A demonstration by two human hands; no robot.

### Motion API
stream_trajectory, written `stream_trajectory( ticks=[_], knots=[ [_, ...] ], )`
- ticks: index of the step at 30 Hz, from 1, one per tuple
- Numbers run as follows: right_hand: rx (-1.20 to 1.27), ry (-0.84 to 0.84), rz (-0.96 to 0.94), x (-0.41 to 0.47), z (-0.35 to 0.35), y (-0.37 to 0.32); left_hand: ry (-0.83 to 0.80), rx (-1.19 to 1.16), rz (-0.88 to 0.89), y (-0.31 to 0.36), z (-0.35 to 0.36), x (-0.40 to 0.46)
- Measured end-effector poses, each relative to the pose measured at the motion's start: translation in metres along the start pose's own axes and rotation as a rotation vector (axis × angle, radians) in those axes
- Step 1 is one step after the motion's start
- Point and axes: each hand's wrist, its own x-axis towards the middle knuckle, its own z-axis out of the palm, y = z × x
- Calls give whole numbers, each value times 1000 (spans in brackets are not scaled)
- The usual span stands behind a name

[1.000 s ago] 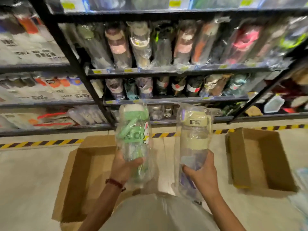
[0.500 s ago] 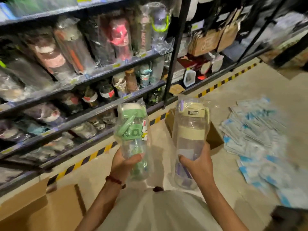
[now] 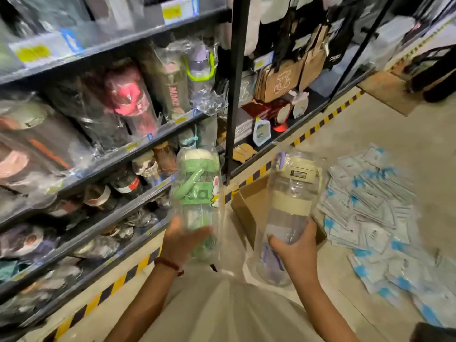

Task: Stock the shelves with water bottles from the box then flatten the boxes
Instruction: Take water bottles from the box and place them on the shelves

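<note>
Our left hand [image 3: 182,239] covers the lower body of the green bottle [image 3: 197,191], and our right hand [image 3: 293,248] hides the middle of the cream-banded bottle [image 3: 291,193]. Behind that bottle the cardboard box [image 3: 249,201] shows only one corner (we cannot tell what is inside it). Up and left of our left hand, the wrapped bottles on the shelves [image 3: 98,164] smear into blur, their price tags unreadable. Right of our right hand, the blue-and-white packets [image 3: 375,218] run off the frame edge.
</note>
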Motion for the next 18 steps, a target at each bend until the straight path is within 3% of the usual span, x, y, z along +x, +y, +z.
stream_trajectory(
  ticks=[3, 6, 18],
  knots=[
    [50, -8, -13, 45, 19, -40, -37, 44, 83, 51, 2, 44],
    [111, -36, -71, 86, 40, -86, 28, 57, 222, 104, 5, 72],
    [145, -231, -596, 227, 64, -258, 165, -31, 576, 282, 36, 154]
  ],
)
